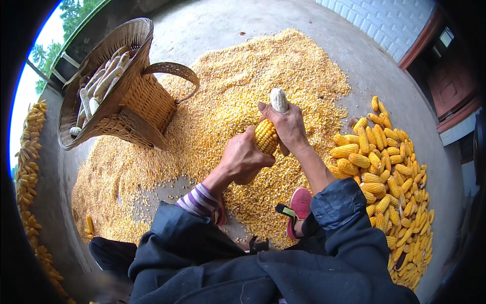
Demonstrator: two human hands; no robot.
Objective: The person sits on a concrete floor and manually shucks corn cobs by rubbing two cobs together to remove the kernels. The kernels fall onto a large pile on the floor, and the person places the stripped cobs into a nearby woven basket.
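Observation:
My left hand [243,157] grips a yellow corn cob [266,136] still covered in kernels over the part I can see. My right hand [287,123] is closed around a bare whitish cob [279,99], whose end pokes up past the thumb and fingers. Both hands meet in front of me, and the two cobs are close together; whether they touch is hidden by the right hand. Beneath them a wide layer of loose corn kernels [228,95] covers the floor.
A woven basket [146,102] with a looped strap, holding several bare cobs [108,79], leans at the left. Unshelled corn ears [383,174] are heaped at the right. More ears [30,163] line the far-left ledge. My pink shoe [301,205] stands among the kernels.

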